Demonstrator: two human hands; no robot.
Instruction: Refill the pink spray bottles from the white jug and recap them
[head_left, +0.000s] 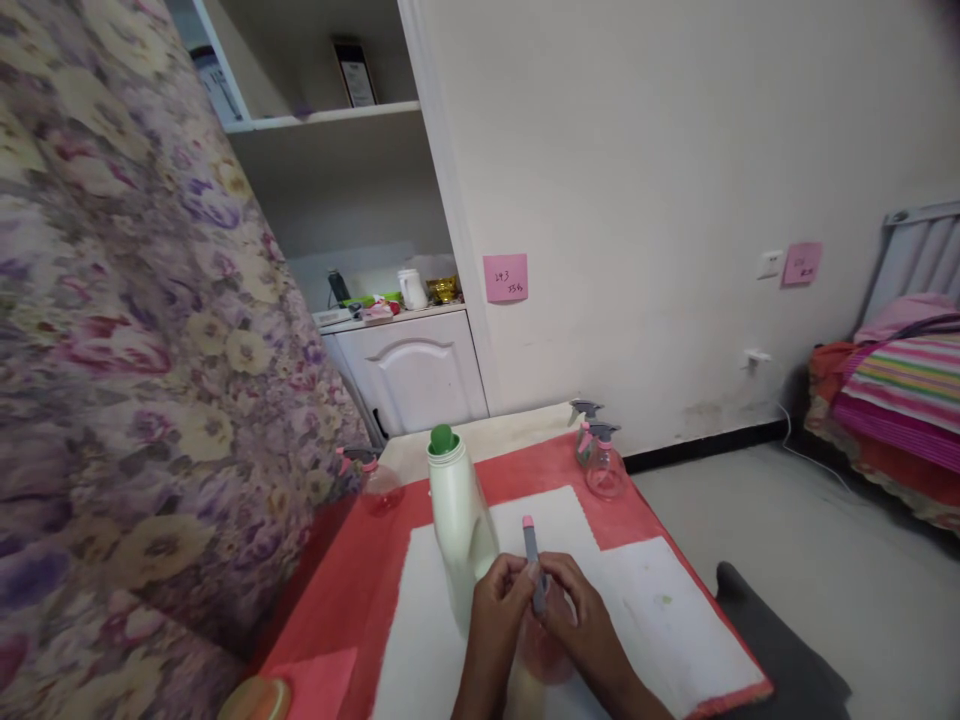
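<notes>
I have the left hand (pixel 496 600) and right hand (pixel 581 612) close together, fingers narrowed around a grey plastic spray head with a pink tip (pixel 532 545). It sits over a clear, pinkish round bottle (pixel 551 660), low in my view, just right of a tall pale-green plastic jug (pixel 461 510). I judge the spray head light and stiff, the bottle smooth, thin-walled and slippery; I'd pinch the head near its base and cradle the round body gently.
</notes>
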